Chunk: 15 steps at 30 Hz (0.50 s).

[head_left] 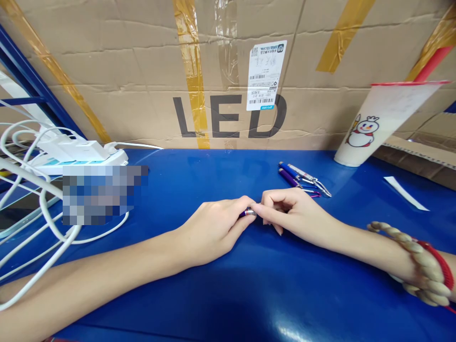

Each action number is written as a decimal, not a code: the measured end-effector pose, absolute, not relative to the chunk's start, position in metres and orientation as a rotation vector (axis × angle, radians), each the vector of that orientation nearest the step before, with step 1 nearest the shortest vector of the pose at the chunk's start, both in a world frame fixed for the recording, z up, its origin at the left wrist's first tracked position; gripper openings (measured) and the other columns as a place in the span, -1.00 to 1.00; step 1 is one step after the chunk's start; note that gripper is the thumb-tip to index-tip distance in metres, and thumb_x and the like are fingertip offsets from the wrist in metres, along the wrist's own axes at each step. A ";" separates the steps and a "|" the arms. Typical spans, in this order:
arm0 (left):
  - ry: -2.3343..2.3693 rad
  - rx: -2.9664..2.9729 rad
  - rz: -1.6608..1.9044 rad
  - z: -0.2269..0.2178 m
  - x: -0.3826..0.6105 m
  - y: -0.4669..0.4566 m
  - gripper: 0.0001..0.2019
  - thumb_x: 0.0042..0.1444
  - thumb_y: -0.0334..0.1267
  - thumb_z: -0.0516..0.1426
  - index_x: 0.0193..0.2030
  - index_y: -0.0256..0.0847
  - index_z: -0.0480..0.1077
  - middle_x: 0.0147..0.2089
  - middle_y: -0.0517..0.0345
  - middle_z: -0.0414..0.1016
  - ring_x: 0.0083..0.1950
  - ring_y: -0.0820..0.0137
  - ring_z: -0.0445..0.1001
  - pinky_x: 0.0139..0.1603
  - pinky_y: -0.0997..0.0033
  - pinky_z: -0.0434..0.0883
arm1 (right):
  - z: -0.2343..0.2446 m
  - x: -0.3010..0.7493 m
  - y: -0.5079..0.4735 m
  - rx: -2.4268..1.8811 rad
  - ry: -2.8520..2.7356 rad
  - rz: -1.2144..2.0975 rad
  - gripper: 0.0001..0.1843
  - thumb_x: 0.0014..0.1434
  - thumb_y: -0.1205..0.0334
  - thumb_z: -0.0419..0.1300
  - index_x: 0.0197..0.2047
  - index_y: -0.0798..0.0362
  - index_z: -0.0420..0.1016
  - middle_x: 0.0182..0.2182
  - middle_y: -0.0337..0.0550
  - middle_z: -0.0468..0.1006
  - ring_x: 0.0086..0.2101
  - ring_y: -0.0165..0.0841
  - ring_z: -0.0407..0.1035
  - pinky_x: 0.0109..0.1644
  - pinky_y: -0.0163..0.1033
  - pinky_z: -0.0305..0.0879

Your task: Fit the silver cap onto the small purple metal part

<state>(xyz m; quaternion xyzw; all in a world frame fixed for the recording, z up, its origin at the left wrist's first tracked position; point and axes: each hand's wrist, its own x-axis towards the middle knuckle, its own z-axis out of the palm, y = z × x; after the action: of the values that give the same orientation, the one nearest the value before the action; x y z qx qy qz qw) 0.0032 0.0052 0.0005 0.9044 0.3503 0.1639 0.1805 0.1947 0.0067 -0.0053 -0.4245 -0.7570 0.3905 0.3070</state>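
My left hand [217,225] is closed round a small dark blue keychain flashlight [251,212]. Only a short stretch of its body, with a silver labelled band, shows between the fingers. At its right end, the thumb and fingers of my right hand [285,209] are pinched together, meeting the left fingertips. Just beyond the right hand lie several similar keychain flashlights, among them a purple one [288,177], a blue one [286,169] and a silver one [298,172], with metal carabiner clips [322,186] at their ends.
A large cardboard box [124,95] stands behind the blue table [221,304]. A tall drink cup [384,123] with a red straw is at back right, near a white paper strip [406,194]. White cables [46,209] and a power strip [81,166] crowd the left.
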 end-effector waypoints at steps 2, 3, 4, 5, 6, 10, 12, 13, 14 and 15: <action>0.988 2.558 0.461 0.001 0.003 0.005 -0.80 0.31 -0.21 -0.15 -0.16 -0.15 0.24 -0.16 0.28 0.43 -0.17 0.45 0.43 -0.22 0.48 0.29 | -0.005 0.195 0.006 -1.124 -2.008 1.029 -0.54 0.15 -0.06 0.10 -0.60 0.11 0.25 -0.74 -0.28 0.29 -0.69 -0.56 0.15 -0.60 -0.41 0.04; 0.985 2.559 0.464 0.001 0.003 0.005 -0.81 0.31 -0.21 -0.15 -0.16 -0.15 0.24 -0.17 0.28 0.43 -0.18 0.46 0.43 -0.21 0.48 0.29 | -0.005 0.194 0.006 -1.123 -2.009 1.027 -0.54 0.15 -0.06 0.10 -0.61 0.11 0.24 -0.74 -0.28 0.29 -0.68 -0.56 0.15 -0.60 -0.41 0.05; 0.981 2.561 0.468 0.001 0.003 0.006 -0.81 0.31 -0.21 -0.15 -0.16 -0.15 0.24 -0.17 0.28 0.43 -0.18 0.46 0.43 -0.21 0.48 0.29 | -0.005 0.194 0.006 -1.120 -2.011 1.026 -0.53 0.15 -0.06 0.10 -0.62 0.11 0.23 -0.74 -0.28 0.29 -0.68 -0.56 0.16 -0.60 -0.42 0.05; 0.976 2.561 0.472 0.001 0.003 0.006 -0.81 0.31 -0.22 -0.14 -0.16 -0.15 0.24 -0.17 0.28 0.44 -0.18 0.46 0.43 -0.22 0.48 0.28 | -0.006 0.194 0.007 -1.119 -2.012 1.026 -0.53 0.15 -0.06 0.10 -0.62 0.12 0.23 -0.73 -0.28 0.29 -0.67 -0.56 0.17 -0.59 -0.42 0.05; 0.971 2.561 0.477 0.001 0.003 0.006 -0.82 0.30 -0.22 -0.14 -0.16 -0.14 0.24 -0.17 0.29 0.44 -0.18 0.47 0.43 -0.22 0.49 0.28 | -0.006 0.194 0.007 -1.120 -2.012 1.025 -0.52 0.15 -0.06 0.10 -0.62 0.12 0.22 -0.73 -0.27 0.29 -0.67 -0.56 0.17 -0.59 -0.42 0.05; 0.956 2.562 0.493 0.001 0.003 0.006 -0.83 0.30 -0.23 -0.13 -0.16 -0.14 0.24 -0.18 0.30 0.44 -0.19 0.48 0.43 -0.23 0.50 0.28 | -0.007 0.196 0.007 -1.119 -2.006 1.042 -0.54 0.14 -0.03 0.13 -0.62 0.13 0.23 -0.72 -0.28 0.28 -0.66 -0.56 0.17 -0.58 -0.43 0.06; 0.950 2.556 0.494 0.002 0.003 0.005 -0.83 0.30 -0.23 -0.13 -0.16 -0.14 0.24 -0.16 0.30 0.44 -0.18 0.48 0.43 -0.22 0.50 0.28 | -0.007 0.196 0.007 -1.096 -1.991 1.068 -0.56 0.11 0.00 0.17 -0.62 0.14 0.24 -0.71 -0.29 0.29 -0.67 -0.57 0.17 -0.59 -0.44 0.06; 0.952 2.551 0.487 0.002 0.003 0.005 -0.83 0.30 -0.23 -0.13 -0.15 -0.14 0.24 -0.16 0.30 0.44 -0.17 0.48 0.43 -0.21 0.50 0.28 | -0.007 0.196 0.007 -1.085 -1.981 1.080 -0.56 0.10 0.01 0.19 -0.62 0.14 0.24 -0.70 -0.30 0.29 -0.67 -0.57 0.17 -0.59 -0.44 0.06; 0.963 2.544 0.478 0.002 0.003 0.005 -0.82 0.30 -0.23 -0.13 -0.15 -0.15 0.25 -0.15 0.29 0.44 -0.17 0.47 0.43 -0.20 0.49 0.29 | -0.006 0.195 0.007 -1.077 -1.975 1.089 -0.56 0.10 0.01 0.19 -0.62 0.14 0.25 -0.70 -0.30 0.29 -0.67 -0.58 0.17 -0.60 -0.44 0.05; 0.976 2.537 0.465 0.002 0.003 0.005 -0.81 0.30 -0.22 -0.14 -0.15 -0.15 0.25 -0.15 0.28 0.44 -0.17 0.46 0.43 -0.19 0.48 0.29 | -0.006 0.195 0.007 -1.073 -1.970 1.094 -0.56 0.10 0.00 0.19 -0.62 0.15 0.25 -0.70 -0.30 0.29 -0.67 -0.58 0.16 -0.60 -0.45 0.05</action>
<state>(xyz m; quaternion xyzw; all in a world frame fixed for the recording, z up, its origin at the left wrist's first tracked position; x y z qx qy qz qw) 0.0034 0.0051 0.0021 0.9031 0.3475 0.1655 0.1905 0.1950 0.0067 -0.0063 -0.4077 -0.7486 0.4157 0.3172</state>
